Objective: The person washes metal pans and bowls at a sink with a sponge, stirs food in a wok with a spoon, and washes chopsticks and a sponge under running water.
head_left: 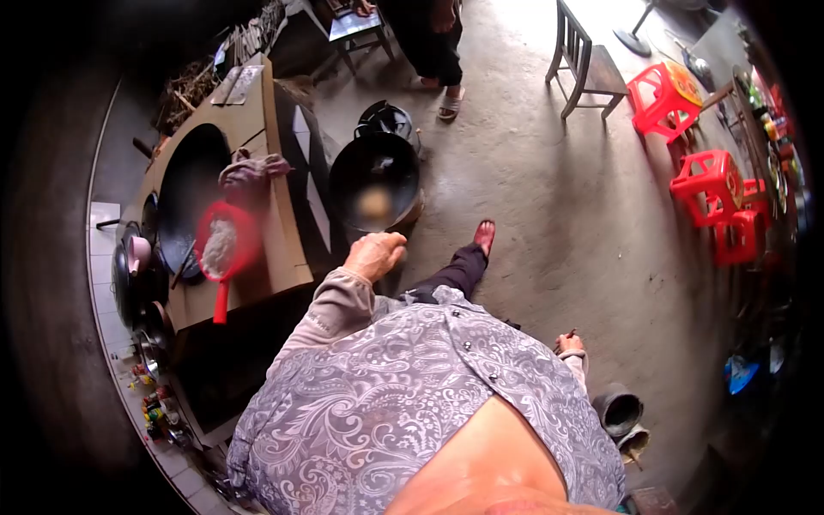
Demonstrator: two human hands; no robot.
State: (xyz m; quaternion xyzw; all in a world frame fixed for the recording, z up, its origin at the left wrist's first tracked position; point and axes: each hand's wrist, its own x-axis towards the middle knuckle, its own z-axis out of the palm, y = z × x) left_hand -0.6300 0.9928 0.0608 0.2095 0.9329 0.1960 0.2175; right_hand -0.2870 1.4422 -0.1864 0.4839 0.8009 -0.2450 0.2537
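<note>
My left hand [375, 256] is at the near rim of a black wok [343, 172] that stands low on the floor. Its fingers are curled closed; whether they grip the rim or something small is hidden. Inside the wok lies a blurred yellowish-brown lump [375, 203]. My right hand [569, 343] hangs low by my right side, fingers folded, with a small dark tip showing that I cannot identify. On the stove ledge to the left rests a red strainer [222, 283] holding a white, rice-like food [220, 246], and a crumpled cloth [251, 169] lies beyond it.
A tiled stove [279, 245] with a large built-in wok [193, 167] fills the left. Ahead stands another person in dark trousers [425, 43]. To the right are a wooden chair [592, 77] and red stools [708, 184]. A dark cylindrical container [618, 410] sits near my right hand.
</note>
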